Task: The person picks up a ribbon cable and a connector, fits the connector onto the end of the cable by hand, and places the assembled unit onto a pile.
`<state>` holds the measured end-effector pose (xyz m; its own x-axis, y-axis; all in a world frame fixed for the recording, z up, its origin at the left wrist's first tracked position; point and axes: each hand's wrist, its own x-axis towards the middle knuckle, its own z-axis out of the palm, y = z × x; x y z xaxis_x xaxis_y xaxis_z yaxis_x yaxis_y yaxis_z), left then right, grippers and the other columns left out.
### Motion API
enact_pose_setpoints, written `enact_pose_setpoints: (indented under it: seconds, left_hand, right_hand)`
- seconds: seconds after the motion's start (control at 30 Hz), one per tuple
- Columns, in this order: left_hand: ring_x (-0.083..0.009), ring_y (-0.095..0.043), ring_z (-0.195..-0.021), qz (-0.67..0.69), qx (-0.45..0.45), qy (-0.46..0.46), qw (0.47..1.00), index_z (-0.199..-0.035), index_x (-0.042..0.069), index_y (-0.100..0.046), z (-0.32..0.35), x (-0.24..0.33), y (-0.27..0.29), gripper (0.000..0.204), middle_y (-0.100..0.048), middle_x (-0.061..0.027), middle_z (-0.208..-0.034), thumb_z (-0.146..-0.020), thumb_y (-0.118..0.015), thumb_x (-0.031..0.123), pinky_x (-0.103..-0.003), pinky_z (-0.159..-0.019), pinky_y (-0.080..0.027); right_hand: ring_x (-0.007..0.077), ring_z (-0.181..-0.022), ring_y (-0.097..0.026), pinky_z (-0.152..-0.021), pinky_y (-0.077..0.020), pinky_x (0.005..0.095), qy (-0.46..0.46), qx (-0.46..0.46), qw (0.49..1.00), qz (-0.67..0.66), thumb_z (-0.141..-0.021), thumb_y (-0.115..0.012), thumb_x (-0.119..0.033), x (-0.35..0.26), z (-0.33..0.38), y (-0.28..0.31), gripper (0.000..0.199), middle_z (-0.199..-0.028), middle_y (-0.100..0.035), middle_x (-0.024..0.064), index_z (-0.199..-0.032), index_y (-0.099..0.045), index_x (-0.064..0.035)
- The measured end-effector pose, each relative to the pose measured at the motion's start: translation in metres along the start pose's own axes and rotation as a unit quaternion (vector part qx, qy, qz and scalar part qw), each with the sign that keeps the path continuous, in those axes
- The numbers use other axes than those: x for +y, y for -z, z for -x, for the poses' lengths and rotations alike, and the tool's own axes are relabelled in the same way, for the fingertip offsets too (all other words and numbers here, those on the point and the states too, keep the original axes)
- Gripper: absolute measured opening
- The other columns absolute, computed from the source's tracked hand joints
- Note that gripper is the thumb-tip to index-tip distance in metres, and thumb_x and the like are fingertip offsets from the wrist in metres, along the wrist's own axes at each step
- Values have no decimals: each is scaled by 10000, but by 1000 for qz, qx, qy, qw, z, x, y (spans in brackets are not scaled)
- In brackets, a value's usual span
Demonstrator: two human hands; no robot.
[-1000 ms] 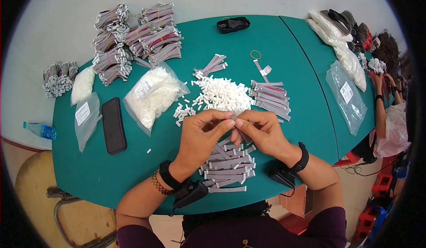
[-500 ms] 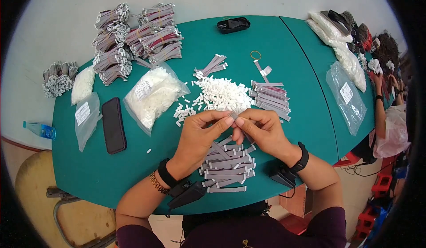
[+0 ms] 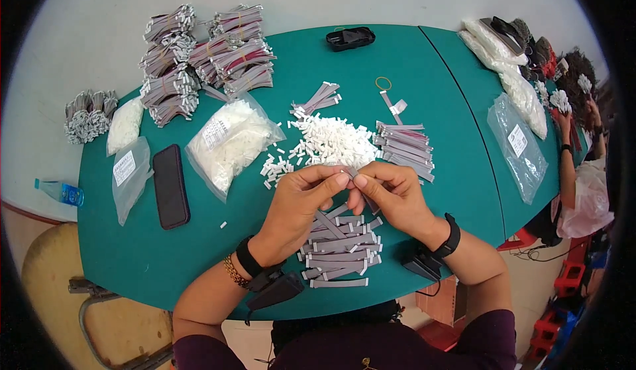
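Observation:
In front of me both hands meet fingertip to fingertip above the table. My right hand [image 3: 397, 194] is closed in a pinch on a flat grey ribbon cable [image 3: 372, 206], whose tail hangs below the fingers. My left hand [image 3: 301, 201] pinches a small white connector at the cable's upper end, mostly hidden by the thumb and fingertip. Just beyond the hands lies a heap of white connectors [image 3: 334, 143]. Under them is a pile of grey ribbon cables with white ends [image 3: 341, 245]. To the right of the heap sits a stack of ribbon cables [image 3: 405, 150].
On the green table [image 3: 424, 58] are a phone [image 3: 171, 188], a bag of white connectors [image 3: 228, 138], an empty clear bag [image 3: 517, 145], a black case [image 3: 350, 38] and a rubber band [image 3: 383, 83]. Bundled cables [image 3: 238, 55] stand far left. Another person's arm [image 3: 567, 164] reaches in at right.
My hands stay almost in place, with the cable's end slightly turned between the fingertips. At the far right, the other person's hands have shifted with the white-ended bundles.

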<state>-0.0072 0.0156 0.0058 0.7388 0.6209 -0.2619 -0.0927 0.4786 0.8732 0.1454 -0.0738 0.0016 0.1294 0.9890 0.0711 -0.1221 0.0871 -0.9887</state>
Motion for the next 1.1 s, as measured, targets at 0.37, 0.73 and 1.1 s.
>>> enact_pose_setpoints:
  seconds: [0.37,0.73,1.1]
  left_hand:
    - [-32,-475,-667,-6,-5,-47,999,-912,22,-633,1,1,-3,140,-618,-3,-828,-832,-644,136,-184,-565,-358]
    - [-30,-451,-648,16,-28,-39,999,-885,38,-621,2,4,-5,119,-599,11,-793,-824,-652,135,-177,-558,-338]
    - [-30,-459,-661,-14,-6,-56,998,-888,47,-610,1,1,-4,104,-595,17,-803,-835,-637,134,-175,-565,-341]
  right_hand:
    - [99,-622,-593,-522,-434,191,9,-2,1000,19,-931,-489,-145,1,2,-1,200,-743,-624,60,-892,-599,18]
    - [95,-627,-593,-512,-414,184,-9,1,1000,11,-933,-488,-156,-5,1,-2,200,-749,-626,54,-881,-596,5]
    - [109,-630,-592,-543,-446,207,1,0,1000,-2,-936,-480,-152,0,1,-2,210,-736,-622,67,-882,-590,19]
